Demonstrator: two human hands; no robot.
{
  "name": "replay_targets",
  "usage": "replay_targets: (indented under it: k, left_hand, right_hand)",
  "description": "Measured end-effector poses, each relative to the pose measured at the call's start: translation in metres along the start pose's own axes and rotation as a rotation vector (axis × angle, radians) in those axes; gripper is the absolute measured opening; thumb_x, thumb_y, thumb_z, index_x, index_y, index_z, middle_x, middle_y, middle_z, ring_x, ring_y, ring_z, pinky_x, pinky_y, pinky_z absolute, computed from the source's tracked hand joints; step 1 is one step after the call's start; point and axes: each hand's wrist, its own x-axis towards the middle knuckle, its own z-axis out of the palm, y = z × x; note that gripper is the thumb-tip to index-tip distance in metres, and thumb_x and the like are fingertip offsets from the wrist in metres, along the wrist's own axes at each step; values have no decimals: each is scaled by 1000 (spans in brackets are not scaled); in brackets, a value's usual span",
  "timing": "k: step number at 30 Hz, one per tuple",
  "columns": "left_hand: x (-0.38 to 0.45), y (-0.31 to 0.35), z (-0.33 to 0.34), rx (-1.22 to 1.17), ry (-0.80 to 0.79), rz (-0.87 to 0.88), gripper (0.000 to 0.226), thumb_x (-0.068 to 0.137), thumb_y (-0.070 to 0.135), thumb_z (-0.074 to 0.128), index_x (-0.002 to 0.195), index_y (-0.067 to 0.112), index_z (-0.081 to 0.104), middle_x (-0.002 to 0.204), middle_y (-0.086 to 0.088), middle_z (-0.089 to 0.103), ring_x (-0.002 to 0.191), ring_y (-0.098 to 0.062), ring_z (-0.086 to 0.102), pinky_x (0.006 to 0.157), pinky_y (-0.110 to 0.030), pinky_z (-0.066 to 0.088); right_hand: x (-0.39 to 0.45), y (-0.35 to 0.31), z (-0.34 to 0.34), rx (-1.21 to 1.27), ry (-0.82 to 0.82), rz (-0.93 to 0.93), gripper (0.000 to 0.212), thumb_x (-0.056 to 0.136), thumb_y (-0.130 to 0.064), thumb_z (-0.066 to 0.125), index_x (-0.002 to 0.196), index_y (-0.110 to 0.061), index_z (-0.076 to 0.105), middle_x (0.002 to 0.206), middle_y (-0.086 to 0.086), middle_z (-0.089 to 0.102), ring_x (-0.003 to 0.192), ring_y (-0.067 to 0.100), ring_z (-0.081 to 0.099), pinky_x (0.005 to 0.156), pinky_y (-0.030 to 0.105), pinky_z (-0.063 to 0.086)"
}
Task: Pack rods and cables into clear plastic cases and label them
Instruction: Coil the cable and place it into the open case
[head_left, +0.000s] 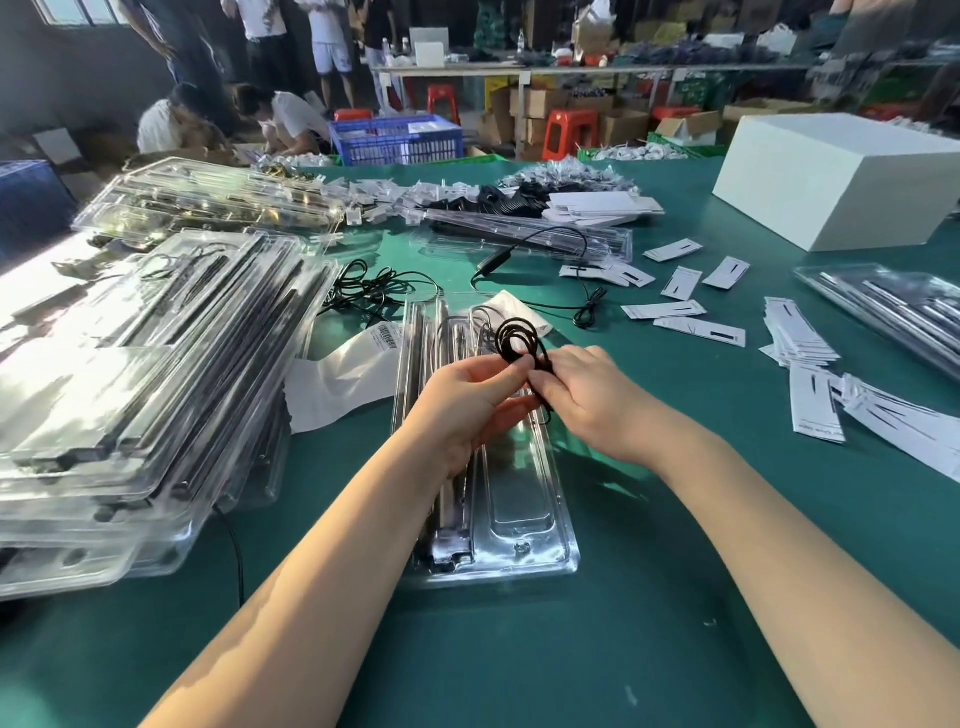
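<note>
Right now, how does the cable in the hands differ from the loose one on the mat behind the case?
The held cable is wound into small loops, pinched by both the left hand and right hand above the open case. The loose cable lies sprawled on the green mat, untouched. Both are thin and black.

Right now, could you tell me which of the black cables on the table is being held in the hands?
The coiled black cable, pinched between left hand and right hand above the open clear case. The tangled cable and the plug cable lie loose on the green table.
</note>
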Motion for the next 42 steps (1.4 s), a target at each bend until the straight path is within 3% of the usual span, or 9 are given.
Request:
replay_targets:
  k: [6, 11, 16, 19, 26, 29, 32, 36, 42]
  left_hand:
    - [-1, 2, 5, 34, 79, -24, 10, 83, 20, 73, 80, 11, 69, 59, 5, 65, 49, -3, 56, 50, -14, 49]
    - [-8, 1, 10, 252, 174, 116, 22, 88, 27, 68, 74, 10, 68, 61, 0, 62, 54, -12, 52, 55, -21, 49]
    - [-39, 31, 17, 1625, -143, 166, 46, 92, 49, 53, 98, 4, 60, 90, -5, 63, 70, -11, 57, 62, -17, 49]
    - [-67, 16, 29, 1929, -290, 132, 67, 80, 64, 59, 115, 7, 54, 112, -4, 60, 93, -20, 61, 81, -34, 54]
    - [-105, -28, 15, 1977, -30, 621, 48, 93, 59, 33, 106, 19, 57, 121, -5, 53, 102, -26, 59, 62, -32, 44]
    - [-112, -39, 10, 1905, -47, 714, 38, 87, 35, 37, 72, 14, 64, 98, -10, 69, 70, -25, 67, 45, -29, 52]
    - [-113, -40, 0, 1637, 62, 802, 26, 80, 27, 39, 68, 15, 59, 88, -3, 71, 56, -16, 64, 37, -27, 47]
    - [-116, -32, -16, 1308, 206, 760, 38, 92, 28, 36, 104, 11, 67, 88, 4, 70, 60, -13, 63, 54, -29, 52]
    - [-115, -31, -22, 1088, 271, 726, 46, 88, 39, 27, 102, 19, 66, 70, 22, 56, 67, 6, 52, 64, -10, 37]
  right_hand:
    - [-4, -8, -6, 12, -61, 62, 33, 101, -38, 40, 113, -13, 57, 102, 5, 48, 105, 26, 46, 94, 40, 39]
    - [-12, -17, 5, 133, -14, 116, 26, 102, -36, 39, 99, -15, 53, 97, 7, 53, 88, 23, 53, 76, 35, 43]
    - [-20, -14, 19, 414, 150, 403, 38, 104, -38, 29, 75, -15, 41, 68, 1, 43, 59, 15, 39, 52, 31, 27]
    - [-22, -14, 24, 529, 213, 498, 41, 103, -38, 32, 72, -13, 39, 66, 2, 41, 58, 16, 37, 52, 32, 26]
    - [-33, -10, 30, 600, 252, 446, 43, 102, -41, 36, 68, -15, 35, 59, -2, 34, 52, 15, 32, 50, 31, 24]
    - [-33, -8, 32, 594, 272, 434, 43, 102, -40, 38, 68, -14, 36, 58, -2, 37, 52, 15, 34, 50, 31, 25]
    - [-33, -6, 36, 556, 345, 384, 40, 102, -34, 41, 67, -15, 39, 59, -1, 42, 54, 16, 38, 50, 25, 28]
    - [-42, -10, 39, 412, 488, 130, 26, 99, -20, 51, 73, -14, 50, 71, -2, 47, 62, 9, 44, 56, 16, 31]
    - [-54, -9, 31, -72, 264, -370, 20, 87, -3, 67, 107, 0, 67, 95, 13, 63, 69, 29, 63, 62, 38, 57]
